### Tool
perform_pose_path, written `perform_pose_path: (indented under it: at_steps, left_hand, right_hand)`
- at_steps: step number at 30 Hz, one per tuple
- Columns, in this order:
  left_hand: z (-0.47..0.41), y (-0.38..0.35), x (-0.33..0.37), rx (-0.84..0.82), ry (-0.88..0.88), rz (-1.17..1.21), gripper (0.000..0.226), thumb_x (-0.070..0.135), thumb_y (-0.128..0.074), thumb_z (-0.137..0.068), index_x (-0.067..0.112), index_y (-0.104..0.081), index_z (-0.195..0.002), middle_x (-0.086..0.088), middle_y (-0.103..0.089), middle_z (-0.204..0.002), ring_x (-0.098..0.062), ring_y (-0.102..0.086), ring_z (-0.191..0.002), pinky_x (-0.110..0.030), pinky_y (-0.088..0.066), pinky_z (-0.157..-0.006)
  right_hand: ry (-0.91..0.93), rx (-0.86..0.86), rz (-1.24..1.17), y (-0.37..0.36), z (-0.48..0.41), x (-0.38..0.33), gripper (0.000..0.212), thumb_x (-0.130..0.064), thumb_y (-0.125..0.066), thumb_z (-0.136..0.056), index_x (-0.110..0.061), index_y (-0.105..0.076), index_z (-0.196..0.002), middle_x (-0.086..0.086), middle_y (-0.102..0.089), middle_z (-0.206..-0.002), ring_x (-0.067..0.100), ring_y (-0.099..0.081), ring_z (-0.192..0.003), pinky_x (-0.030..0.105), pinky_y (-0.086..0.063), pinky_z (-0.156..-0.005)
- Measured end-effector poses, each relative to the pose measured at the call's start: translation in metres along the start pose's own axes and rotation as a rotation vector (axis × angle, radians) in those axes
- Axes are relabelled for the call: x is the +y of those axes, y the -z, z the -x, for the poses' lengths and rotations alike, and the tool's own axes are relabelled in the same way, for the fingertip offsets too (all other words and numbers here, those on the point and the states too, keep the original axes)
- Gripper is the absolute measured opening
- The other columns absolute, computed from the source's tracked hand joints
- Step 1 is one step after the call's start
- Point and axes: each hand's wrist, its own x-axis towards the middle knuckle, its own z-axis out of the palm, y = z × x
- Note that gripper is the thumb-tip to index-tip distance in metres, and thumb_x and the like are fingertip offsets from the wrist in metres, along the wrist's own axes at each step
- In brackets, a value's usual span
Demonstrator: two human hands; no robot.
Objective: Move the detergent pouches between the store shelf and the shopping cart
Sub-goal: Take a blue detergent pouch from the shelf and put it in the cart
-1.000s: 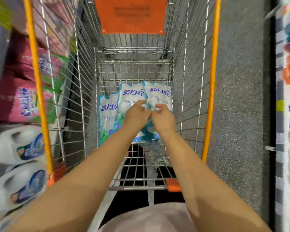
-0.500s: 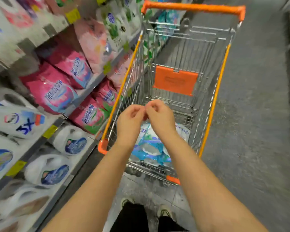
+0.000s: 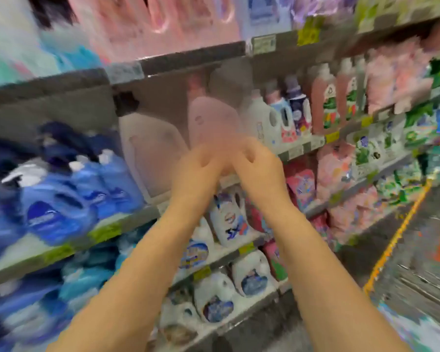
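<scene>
Blurred detergent shelves [image 3: 69,243], left hand [image 3: 198,171] and right hand [image 3: 258,168] touching, fingers curled, contents unclear.

Both forearms reach forward; left hand [image 3: 201,166] and right hand [image 3: 255,164] side by side, fingers curled.

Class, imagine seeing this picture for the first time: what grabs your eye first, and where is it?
The left hand and right hand are raised close together at centre, fingers curled, before the shelf. Blue bottles crowd the left side. Pink pouches fill the right, above the cart with its orange rim.
</scene>
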Motion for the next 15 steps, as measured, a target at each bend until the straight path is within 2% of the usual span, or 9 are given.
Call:
perform_pose_path:
  at_steps: [2, 4, 8, 9, 12, 15]
  left_hand:
    - [-0.016, 0.056, -0.001, 0.058, -0.063, -0.083, 0.02, 0.014, -0.057, -0.088, 0.024, -0.061, -0.071, 0.01, -0.063, -0.063, 0.007, -0.056, -0.056, -0.011, -0.044, -0.058]
    - [-0.032, 0.106, -0.003, 0.127, -0.103, -0.182, 0.023, 0.014, -0.057, -0.088, 0.025, -0.059, -0.068, 0.014, -0.059, -0.058, 0.011, -0.053, -0.054, -0.005, -0.039, -0.056]
    - [-0.063, 0.183, -0.006, 0.223, -0.143, -0.351, 0.02, 0.027, -0.059, -0.083, 0.03, -0.058, -0.064, 0.012, -0.064, -0.064, -0.005, -0.06, -0.067, -0.027, -0.048, -0.069]
    - [-0.073, 0.2, -0.007, 0.244, -0.143, -0.368, 0.018, 0.029, -0.06, -0.082, 0.03, -0.058, -0.064, 0.013, -0.064, -0.063, -0.004, -0.06, -0.066, -0.028, -0.048, -0.069]
    - [-0.102, 0.245, -0.006, 0.262, -0.138, -0.37, 0.015, 0.036, -0.06, -0.077, 0.033, -0.064, -0.063, 0.014, -0.066, -0.06, -0.004, -0.063, -0.064, -0.029, -0.05, -0.069]
    - [-0.13, 0.278, -0.003, 0.24, -0.135, -0.489, 0.013, 0.032, -0.063, -0.084, 0.029, -0.064, -0.072, 0.008, -0.069, -0.066, -0.006, -0.065, -0.068, -0.026, -0.05, -0.072]
  right_hand:
    - [0.044, -0.049, -0.094, -0.049, -0.012, -0.03, 0.006, -0.027, -0.056, -0.084, -0.027, -0.056, -0.078, -0.002, -0.064, -0.078, 0.022, -0.062, -0.08, 0.042, -0.049, -0.08]
    - [0.089, -0.089, -0.18, -0.091, -0.023, -0.058, 0.006, -0.034, -0.052, -0.078, -0.029, -0.056, -0.079, -0.004, -0.065, -0.077, 0.022, -0.063, -0.081, 0.048, -0.05, -0.08]
    - [0.195, -0.158, -0.244, -0.157, -0.049, -0.105, 0.007, -0.022, -0.054, -0.088, -0.022, -0.061, -0.087, -0.009, -0.061, -0.077, 0.013, -0.059, -0.08, 0.035, -0.05, -0.079]
    - [0.209, -0.184, -0.255, -0.17, -0.057, -0.116, 0.008, -0.021, -0.054, -0.088, -0.02, -0.062, -0.088, -0.006, -0.063, -0.078, 0.015, -0.06, -0.08, 0.033, -0.05, -0.08]
    - [0.268, -0.281, -0.294, -0.204, -0.088, -0.14, 0.011, -0.035, -0.054, -0.081, -0.026, -0.059, -0.078, 0.0, -0.066, -0.078, 0.023, -0.063, -0.081, 0.044, -0.051, -0.081]
    - [0.296, -0.402, -0.267, -0.227, -0.128, -0.152, 0.013, -0.032, -0.054, -0.087, -0.028, -0.057, -0.075, -0.007, -0.06, -0.064, 0.013, -0.06, -0.067, 0.033, -0.048, -0.069]
